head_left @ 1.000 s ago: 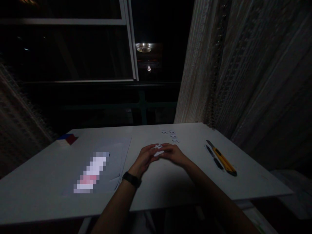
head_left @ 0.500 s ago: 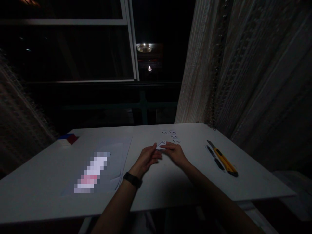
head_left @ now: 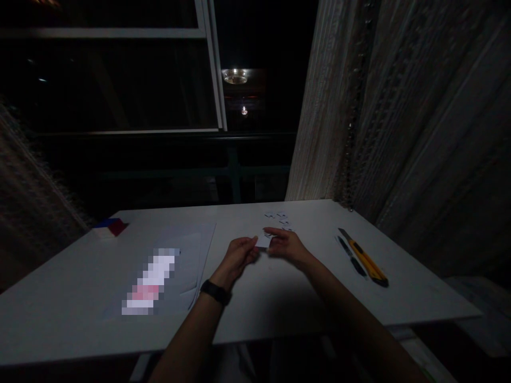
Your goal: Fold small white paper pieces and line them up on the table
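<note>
Over the middle of the white table [head_left: 255, 319], both my hands are at a small folded piece of white paper [head_left: 262, 240]. My left hand [head_left: 238, 255], with a dark band on its wrist, pinches the paper's left edge between thumb and fingers. My right hand [head_left: 288, 246] grips it from the right, its index finger reaching along the top edge and its thumb below. Just beyond, several small paper pieces with dark marks [head_left: 282, 215] lie on the tabletop, partly covered by my right fingers.
To the right lie a yellow utility knife [head_left: 365, 259], blade out, and a black pen [head_left: 352, 258]. On the left, white paper sheets [head_left: 199, 239] lie under a bright blurred-out patch [head_left: 149, 282]. A blue, red and white cube [head_left: 109, 227] sits at the far left. Curtains [head_left: 319, 106] hang behind.
The paper has turned in my hands and now shows a flatter, plainer face. My right index finger has moved to its top edge, with the thumb lower.
</note>
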### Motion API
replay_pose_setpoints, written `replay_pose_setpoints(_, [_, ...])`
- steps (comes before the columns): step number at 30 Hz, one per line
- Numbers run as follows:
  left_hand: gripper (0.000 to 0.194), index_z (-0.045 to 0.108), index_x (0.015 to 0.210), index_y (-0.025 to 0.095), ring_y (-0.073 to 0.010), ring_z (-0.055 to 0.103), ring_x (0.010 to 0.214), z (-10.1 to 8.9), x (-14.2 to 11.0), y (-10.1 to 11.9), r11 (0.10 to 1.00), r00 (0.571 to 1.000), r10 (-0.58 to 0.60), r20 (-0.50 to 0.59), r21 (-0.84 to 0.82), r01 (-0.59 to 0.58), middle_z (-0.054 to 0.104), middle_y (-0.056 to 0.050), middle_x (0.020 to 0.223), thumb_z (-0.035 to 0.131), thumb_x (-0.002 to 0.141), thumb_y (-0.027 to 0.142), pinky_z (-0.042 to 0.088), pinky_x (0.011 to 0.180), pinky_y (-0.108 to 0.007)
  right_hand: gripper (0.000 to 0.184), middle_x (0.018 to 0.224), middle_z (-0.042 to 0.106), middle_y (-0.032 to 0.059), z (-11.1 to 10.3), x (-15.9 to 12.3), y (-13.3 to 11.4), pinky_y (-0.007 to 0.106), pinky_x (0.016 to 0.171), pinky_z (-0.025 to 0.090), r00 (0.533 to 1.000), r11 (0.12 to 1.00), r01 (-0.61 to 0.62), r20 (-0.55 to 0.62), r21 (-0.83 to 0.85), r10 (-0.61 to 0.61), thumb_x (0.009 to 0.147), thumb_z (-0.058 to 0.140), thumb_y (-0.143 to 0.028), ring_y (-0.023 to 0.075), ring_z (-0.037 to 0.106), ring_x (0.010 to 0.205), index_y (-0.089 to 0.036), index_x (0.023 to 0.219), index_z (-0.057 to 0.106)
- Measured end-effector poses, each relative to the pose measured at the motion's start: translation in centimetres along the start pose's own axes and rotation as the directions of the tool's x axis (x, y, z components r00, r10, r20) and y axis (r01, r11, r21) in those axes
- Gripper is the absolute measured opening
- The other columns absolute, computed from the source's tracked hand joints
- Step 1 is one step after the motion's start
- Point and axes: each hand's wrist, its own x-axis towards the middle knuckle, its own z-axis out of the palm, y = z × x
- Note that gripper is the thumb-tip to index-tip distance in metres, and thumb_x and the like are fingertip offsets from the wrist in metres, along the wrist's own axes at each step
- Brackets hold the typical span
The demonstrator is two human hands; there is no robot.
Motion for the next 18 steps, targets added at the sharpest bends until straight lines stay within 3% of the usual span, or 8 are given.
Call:
replay_pose_setpoints(6, [0.026,0.055,0.060,0.009,-0.0043,0.046,0.041,0.04,-0.10,0.13,0.999,0.999,-0.038,0.003,-0.012,0.038,0.053,-0.001,0.049,0.071,0.061,0.030,0.032,0.040,-0.015,0.058,0.077,0.065,0.0044,0.05,-0.04,0.08,0.032,0.064,0.048,1.000,1.000,-0.028,0.005,0.009,0.028,0.048,0.076,-0.021,0.0149,0.060,0.067,-0.015,0.104,0.061])
replay_pose_setpoints(12, [0.023,0.054,0.060,0.010,-0.0039,0.044,0.038,-0.17,-0.10,0.36,0.998,0.998,-0.059,0.020,-0.032,0.060,0.050,0.001,0.046,0.069,0.062,0.028,0.027,0.036,-0.015,0.044,0.070,0.064,0.0027,0.19,-0.25,-0.69,0.027,0.057,0.046,0.999,0.987,0.014,0.048,-0.158,-0.006,0.051,0.075,-0.022,0.0123,0.057,0.059,-0.015,0.094,0.066])
replay_pose_setpoints(18, [0.021,0.054,0.062,0.010,-0.0031,0.042,0.039,-0.20,-0.15,0.39,0.996,0.997,-0.069,0.035,-0.045,0.070,0.049,0.002,0.047,0.069,0.062,0.025,0.024,0.035,-0.014,0.045,0.069,0.063,0.0013,0.57,-0.24,-0.64,0.025,0.054,0.046,0.998,0.979,0.043,0.043,-0.200,-0.035,0.052,0.074,-0.023,0.0107,0.055,0.055,-0.016,0.095,0.066])
